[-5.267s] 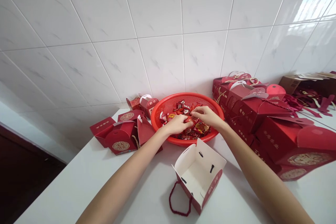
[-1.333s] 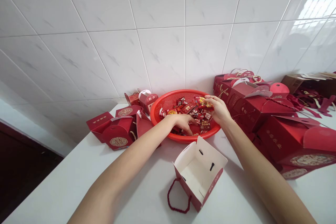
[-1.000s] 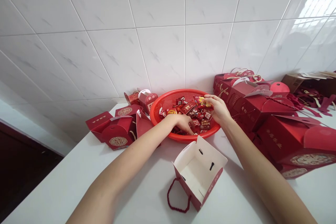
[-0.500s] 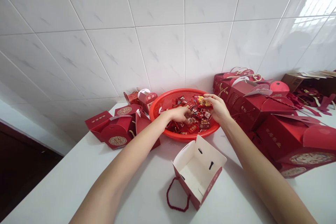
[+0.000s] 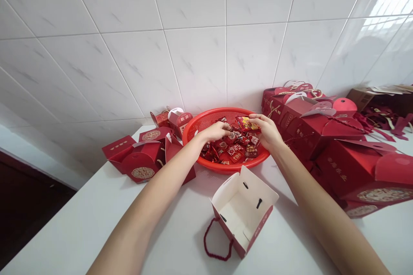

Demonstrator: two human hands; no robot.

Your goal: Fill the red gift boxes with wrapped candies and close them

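Observation:
A red plastic basket (image 5: pixel 206 164) holds several red-wrapped candies (image 5: pixel 235 150), some with gold or white lettering. Over its right side, my right hand (image 5: pixel 268 132) is closed on a red and yellow candy packet (image 5: pixel 248 123). My left hand (image 5: pixel 217 131) reaches in over the candies from the left, its fingers bent together; what they pinch, if anything, is hidden. In front of the basket, an open red gift box (image 5: pixel 240 210) with a white inside stands on the table, its dark red rope handle (image 5: pixel 206 245) hanging to the left.
Several red gift boxes (image 5: pixel 143 163) stand left of the basket. More red boxes (image 5: pixel 348 163) are piled along the right. A cardboard box (image 5: pixel 361 99) with dark red ribbons sits at the far right. White wall tiles (image 5: pixel 193 68) rise behind the white table (image 5: pixel 174 232).
My left hand has moved up and back a little from the candies at the basket's middle. My right hand still grips the candy packet in nearly the same place.

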